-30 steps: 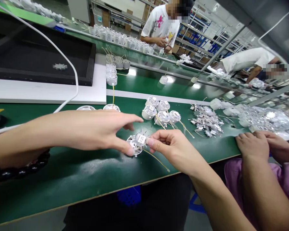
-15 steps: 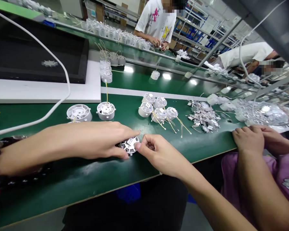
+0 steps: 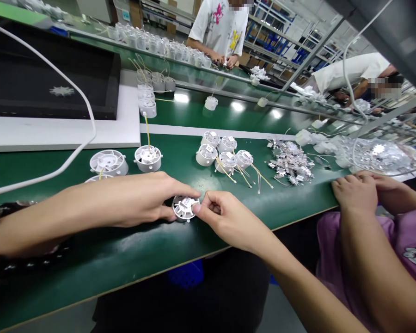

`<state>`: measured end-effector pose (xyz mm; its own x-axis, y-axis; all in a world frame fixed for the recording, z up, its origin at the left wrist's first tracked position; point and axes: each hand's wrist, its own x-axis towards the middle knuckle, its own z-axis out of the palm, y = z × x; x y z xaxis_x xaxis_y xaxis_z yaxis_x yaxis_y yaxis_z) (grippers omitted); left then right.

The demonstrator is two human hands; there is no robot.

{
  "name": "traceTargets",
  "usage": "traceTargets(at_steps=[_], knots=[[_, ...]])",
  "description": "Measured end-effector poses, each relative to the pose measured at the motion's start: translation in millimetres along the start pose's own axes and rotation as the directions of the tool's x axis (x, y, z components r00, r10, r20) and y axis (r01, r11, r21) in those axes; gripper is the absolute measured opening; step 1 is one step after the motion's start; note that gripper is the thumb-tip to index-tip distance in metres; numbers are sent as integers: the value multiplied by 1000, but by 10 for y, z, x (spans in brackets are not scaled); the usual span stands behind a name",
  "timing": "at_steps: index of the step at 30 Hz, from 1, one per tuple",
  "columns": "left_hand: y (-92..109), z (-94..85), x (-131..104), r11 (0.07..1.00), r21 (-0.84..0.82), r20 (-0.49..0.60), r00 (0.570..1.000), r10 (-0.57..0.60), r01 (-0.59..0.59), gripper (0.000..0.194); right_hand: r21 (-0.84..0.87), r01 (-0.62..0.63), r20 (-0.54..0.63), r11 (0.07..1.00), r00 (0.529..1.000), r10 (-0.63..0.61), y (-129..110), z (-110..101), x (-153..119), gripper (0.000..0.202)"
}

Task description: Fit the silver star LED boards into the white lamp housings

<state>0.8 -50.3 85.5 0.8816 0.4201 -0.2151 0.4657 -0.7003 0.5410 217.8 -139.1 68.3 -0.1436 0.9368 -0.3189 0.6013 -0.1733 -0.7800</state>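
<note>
Change: housing (image 3: pixel 184 207), lifted off the belt a second ago with a yellow lead trailing, now sits flat on the green belt (image 3: pixel 125 259); lead no longer visible, so likely tucked inside. Left hand (image 3: pixel 131 201) lies palm down, thumb and forefinger pinching the housing's left rim. Right hand (image 3: pixel 225 217) half curled, thumb and forefinger tips pressed to its right rim. Further right, a co-worker's hands (image 3: pixel 358 192) rest at the belt edge

Left hand (image 3: pixel 138 199) and right hand (image 3: pixel 225 217) pinching a white round housing (image 3: pixel 184 207) on the green bench (image 3: pixel 125 254), cluster of wired housings (image 3: pixel 222 152) beyond, pile of small metal parts (image 3: pixel 291 164) right, co-worker's hands (image 3: pixel 358 192) resting at bench edge, white cable (image 3: pixel 72 152) crossing left.
</note>
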Motion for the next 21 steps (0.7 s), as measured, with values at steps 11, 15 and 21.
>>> traceTargets(at_steps=[11,15,21], knots=[[13,107,93,982,178,-52,996,73,-62,36,-688,338,-167,642,788,-593,385,233,-162,35],[97,105,19,917,391,-163,976,147,-73,54,-843,246,-131,478,767,-628,314,181,-209,36],[411,-52,-298,922,335,-197,942,270,-194,20,-778,407,-106,478,666,-739,70,217,-124,38]])
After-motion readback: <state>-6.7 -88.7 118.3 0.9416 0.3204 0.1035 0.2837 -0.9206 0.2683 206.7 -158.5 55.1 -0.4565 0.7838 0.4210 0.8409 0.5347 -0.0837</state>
